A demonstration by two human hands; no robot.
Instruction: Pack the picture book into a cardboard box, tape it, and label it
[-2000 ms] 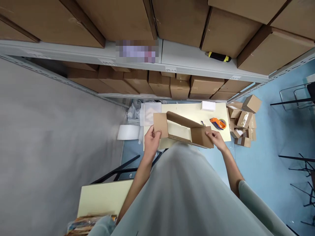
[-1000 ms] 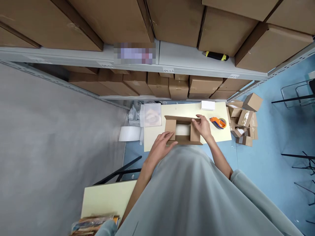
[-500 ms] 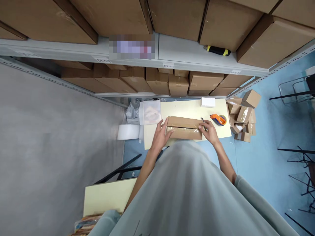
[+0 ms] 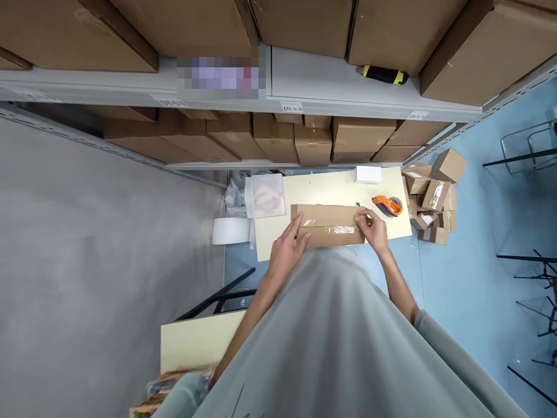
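A long brown cardboard box (image 4: pixel 331 223) lies with its flaps shut on the pale yellow table (image 4: pixel 331 188), and glossy tape shows along its seam. My left hand (image 4: pixel 287 249) rests on the box's left end with the fingers stretched flat over the top. My right hand (image 4: pixel 372 229) is at the right end, fingers curled around that edge. A small dark object (image 4: pixel 357 204) peeks out just behind the box by my right fingers; I cannot make out what it is.
An orange tape dispenser (image 4: pixel 387 205) and a small white box (image 4: pixel 368 173) sit at the table's far right, a clear plastic bag (image 4: pixel 266 195) at its far left. Small taped boxes (image 4: pixel 433 197) are piled on the blue floor. Shelves of cartons (image 4: pixel 313 142) stand behind.
The open box was folded shut and laid flat on the table. My left hand slid onto its left end, and my right hand moved to its right end.
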